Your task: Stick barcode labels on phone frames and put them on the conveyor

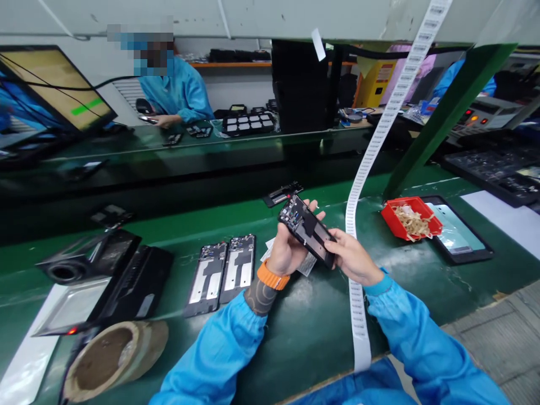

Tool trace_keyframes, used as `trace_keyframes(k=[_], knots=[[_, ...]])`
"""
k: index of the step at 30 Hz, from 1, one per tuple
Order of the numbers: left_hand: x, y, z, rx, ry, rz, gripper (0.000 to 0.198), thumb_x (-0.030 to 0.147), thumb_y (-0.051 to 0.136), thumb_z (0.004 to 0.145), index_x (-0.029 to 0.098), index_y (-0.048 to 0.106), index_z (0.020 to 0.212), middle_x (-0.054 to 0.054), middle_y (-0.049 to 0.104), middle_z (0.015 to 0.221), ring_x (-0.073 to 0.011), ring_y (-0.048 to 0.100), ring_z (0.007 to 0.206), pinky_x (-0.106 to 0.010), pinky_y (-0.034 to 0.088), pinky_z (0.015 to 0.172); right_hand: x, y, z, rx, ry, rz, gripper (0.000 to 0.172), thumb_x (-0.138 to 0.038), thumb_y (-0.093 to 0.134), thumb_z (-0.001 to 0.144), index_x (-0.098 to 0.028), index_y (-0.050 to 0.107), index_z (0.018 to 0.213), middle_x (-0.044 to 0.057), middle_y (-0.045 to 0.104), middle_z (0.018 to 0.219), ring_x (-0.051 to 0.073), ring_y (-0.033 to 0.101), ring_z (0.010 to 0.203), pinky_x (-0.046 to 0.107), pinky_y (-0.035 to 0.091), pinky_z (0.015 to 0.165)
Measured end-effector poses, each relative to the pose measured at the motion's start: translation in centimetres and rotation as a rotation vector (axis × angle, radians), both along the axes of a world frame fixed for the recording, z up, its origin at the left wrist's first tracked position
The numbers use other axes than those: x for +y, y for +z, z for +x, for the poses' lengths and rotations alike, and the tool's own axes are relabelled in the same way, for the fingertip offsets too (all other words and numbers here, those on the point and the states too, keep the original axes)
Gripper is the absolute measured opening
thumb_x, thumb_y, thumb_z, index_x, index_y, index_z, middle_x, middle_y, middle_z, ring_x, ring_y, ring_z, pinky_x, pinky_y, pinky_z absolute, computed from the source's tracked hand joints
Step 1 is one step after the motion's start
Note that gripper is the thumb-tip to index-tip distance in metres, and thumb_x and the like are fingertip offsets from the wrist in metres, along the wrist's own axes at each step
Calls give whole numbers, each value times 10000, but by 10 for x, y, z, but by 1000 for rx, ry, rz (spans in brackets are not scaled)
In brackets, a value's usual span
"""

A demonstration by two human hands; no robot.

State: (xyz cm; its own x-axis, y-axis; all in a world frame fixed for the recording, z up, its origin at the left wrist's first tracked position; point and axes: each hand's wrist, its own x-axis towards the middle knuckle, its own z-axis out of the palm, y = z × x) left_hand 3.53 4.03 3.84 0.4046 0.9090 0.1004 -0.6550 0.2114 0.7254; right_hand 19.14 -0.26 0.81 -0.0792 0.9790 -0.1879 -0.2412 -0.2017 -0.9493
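Observation:
An opened phone point(307, 228), its circuit board and inner frame bare, is held tilted above the bench between my two hands. My left hand point(287, 250) cradles it from below, fingers wrapped behind its far side. At its lower right end, my right hand point(352, 256) pinches the edge with thumb and fingers. Two similar opened phones, a left one point(207, 278) and a right one point(238, 269), lie side by side to the left of my wrist. Behind the held phone another opened phone point(282, 194) rests on the bench. A printed sheet point(307, 266) shows partly under my left hand.
A long strip of barcode labels point(358, 315) hangs down across the bench. To the right are a red bin point(396, 224) of tan scraps and a black tray point(476, 256). At left stand a black device point(139, 281) and a tape roll point(156, 349). A co-worker point(185, 93) sits opposite.

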Motion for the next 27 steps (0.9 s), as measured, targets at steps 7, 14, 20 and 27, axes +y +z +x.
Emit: trace_keyframes(k=[7,14,20,27], knots=[[24,6,-30,189,-313,-116,732,745,570,775,133,693,1157,-186,556,1387,-323,642,1092,-414,543,861,10,7,45,-197,-336,261,331,-365,767,721,-222,611,975,-12,666,835,169,643,738,304,540,681],[14,-24,-11,392,-521,-56,472,255,809,722,173,663,1163,-126,700,1135,-218,693,926,-319,536,815,12,2,46,-357,-287,291,331,-349,755,717,-203,613,978,4,670,836,166,636,736,301,528,690],[11,-26,-5,484,-461,58,278,202,770,717,161,721,988,-74,722,962,-173,670,836,-274,528,763,14,3,43,-351,-322,277,328,-337,755,699,-198,614,960,10,669,834,170,638,743,310,535,696],[10,-28,-2,530,-425,49,221,189,751,699,155,711,914,-47,717,865,-155,659,764,-248,513,702,14,1,43,-366,-347,271,319,-331,757,687,-196,620,942,12,679,824,171,638,722,308,535,674]])
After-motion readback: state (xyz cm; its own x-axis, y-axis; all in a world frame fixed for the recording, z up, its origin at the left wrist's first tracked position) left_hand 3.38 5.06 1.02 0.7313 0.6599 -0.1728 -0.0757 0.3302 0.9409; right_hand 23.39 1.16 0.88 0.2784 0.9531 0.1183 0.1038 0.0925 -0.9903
